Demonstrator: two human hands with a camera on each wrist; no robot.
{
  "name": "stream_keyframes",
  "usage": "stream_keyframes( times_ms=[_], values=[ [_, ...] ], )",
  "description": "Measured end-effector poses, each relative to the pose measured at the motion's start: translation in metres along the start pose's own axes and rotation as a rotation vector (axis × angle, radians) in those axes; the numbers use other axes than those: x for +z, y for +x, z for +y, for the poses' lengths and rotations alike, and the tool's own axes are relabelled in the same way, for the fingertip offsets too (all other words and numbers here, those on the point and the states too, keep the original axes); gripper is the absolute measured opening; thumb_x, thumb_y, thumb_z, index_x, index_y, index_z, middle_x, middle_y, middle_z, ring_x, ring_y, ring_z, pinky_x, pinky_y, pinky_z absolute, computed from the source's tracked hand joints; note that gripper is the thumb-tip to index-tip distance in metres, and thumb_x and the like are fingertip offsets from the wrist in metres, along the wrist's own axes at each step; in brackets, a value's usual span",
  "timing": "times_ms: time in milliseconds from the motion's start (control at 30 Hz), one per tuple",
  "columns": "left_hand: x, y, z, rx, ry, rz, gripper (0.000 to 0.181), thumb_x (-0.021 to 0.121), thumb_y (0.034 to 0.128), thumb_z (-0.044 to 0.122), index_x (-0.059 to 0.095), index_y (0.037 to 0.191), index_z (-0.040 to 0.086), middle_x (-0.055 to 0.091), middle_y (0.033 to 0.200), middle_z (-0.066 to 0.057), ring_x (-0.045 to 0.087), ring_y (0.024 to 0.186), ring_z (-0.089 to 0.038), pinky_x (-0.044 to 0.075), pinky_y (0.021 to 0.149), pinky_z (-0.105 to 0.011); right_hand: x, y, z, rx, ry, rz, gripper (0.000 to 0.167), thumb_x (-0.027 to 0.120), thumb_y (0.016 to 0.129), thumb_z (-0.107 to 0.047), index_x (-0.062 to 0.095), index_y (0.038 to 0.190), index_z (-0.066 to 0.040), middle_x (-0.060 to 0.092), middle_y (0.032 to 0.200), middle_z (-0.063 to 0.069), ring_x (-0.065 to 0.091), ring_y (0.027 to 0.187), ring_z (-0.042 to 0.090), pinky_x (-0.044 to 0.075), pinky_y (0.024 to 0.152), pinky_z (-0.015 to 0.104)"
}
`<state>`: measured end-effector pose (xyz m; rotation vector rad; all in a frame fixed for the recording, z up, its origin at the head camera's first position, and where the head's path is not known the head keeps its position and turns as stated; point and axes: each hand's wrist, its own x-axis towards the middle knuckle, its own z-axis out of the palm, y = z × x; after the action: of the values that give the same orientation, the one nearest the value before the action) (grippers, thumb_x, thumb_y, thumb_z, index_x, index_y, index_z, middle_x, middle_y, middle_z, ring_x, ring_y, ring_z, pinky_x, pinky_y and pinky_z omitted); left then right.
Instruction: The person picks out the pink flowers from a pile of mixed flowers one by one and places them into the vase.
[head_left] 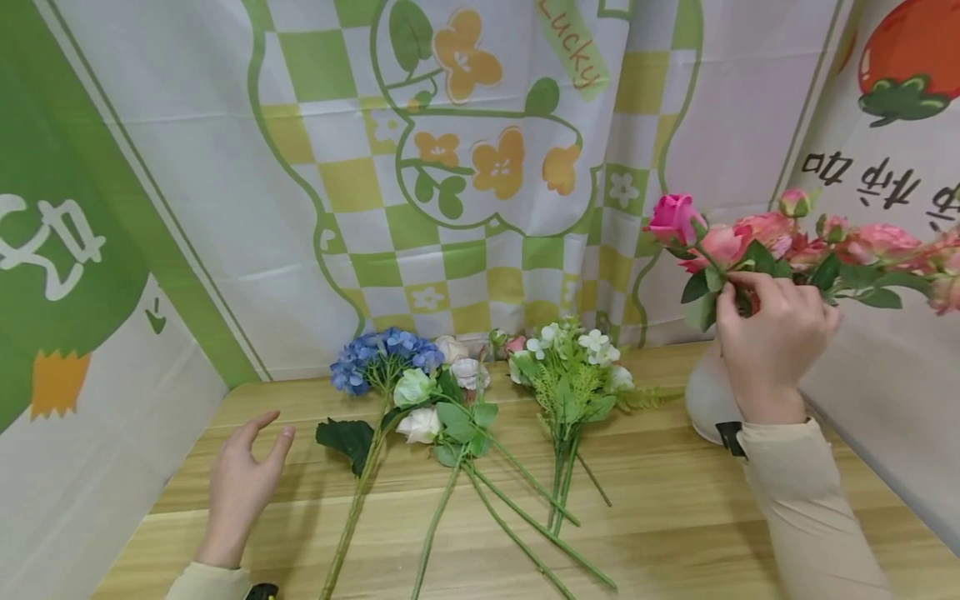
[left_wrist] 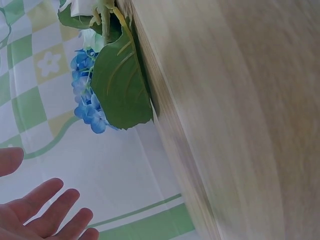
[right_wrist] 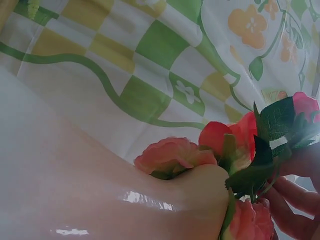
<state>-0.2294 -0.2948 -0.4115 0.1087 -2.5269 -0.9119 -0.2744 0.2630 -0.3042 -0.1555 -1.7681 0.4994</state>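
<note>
At the left, the left hand [head_left: 243,479] is held released above the wooden table [head_left: 675,517] — thumb and fingers apart, nothing grasped. Just beyond it, a blue hydrangea [head_left: 386,358] is laid with its stem pointed toward the person, and next to it pale roses [head_left: 420,425] are spread, their stems splayed. Farther along, a white-flowered bunch [head_left: 566,392] is seen. At the right, a bright pink rose [head_left: 673,218] is raised above the white vase [head_left: 705,392], its stem pinched by the right hand [head_left: 776,333]; coral-pink blooms [head_left: 881,243] are clustered at the vase's mouth and rightward.
</note>
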Motion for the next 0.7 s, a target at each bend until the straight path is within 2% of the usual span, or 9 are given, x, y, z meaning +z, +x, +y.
stream_keyframes(
  times_ms=[267, 467, 700],
  values=[
    [0.001, 0.0001, -0.0015, 0.01, 0.007, 0.003, 0.05, 0.053, 0.0965, 0.033, 0.05, 0.132, -0.003, 0.047, 0.134, -0.032, 0.04, 0.122, -0.052, 0.03, 0.098, -0.064, -0.0021, -0.0034, 0.0027, 0.016, -0.011, 0.014, 0.02, 0.064, 0.087, -0.018, 0.074, 0.09, -0.002, 0.069, 0.086, 0.023, 0.053, 0.086, 0.043, 0.027, 0.087, 0.057],
    [0.0001, -0.001, -0.002, 0.001, 0.004, -0.01, 0.051, 0.053, 0.0968, 0.034, 0.05, 0.132, -0.003, 0.045, 0.135, -0.032, 0.039, 0.123, -0.052, 0.03, 0.098, -0.065, -0.0019, -0.0029, 0.0038, 0.021, -0.019, 0.039, 0.021, 0.067, 0.086, -0.02, 0.074, 0.087, 0.0, 0.065, 0.091, 0.023, 0.047, 0.093, 0.045, 0.017, 0.094, 0.058],
    [-0.0005, -0.0007, -0.002, 0.018, 0.0, -0.002, 0.05, 0.052, 0.097, 0.033, 0.05, 0.132, -0.004, 0.046, 0.135, -0.033, 0.039, 0.122, -0.053, 0.03, 0.097, -0.066, -0.0053, -0.0007, -0.0003, 0.074, -0.052, -0.055, 0.021, 0.067, 0.086, -0.019, 0.075, 0.087, 0.001, 0.061, 0.097, 0.024, 0.043, 0.099, 0.046, 0.012, 0.093, 0.059]
  ],
)
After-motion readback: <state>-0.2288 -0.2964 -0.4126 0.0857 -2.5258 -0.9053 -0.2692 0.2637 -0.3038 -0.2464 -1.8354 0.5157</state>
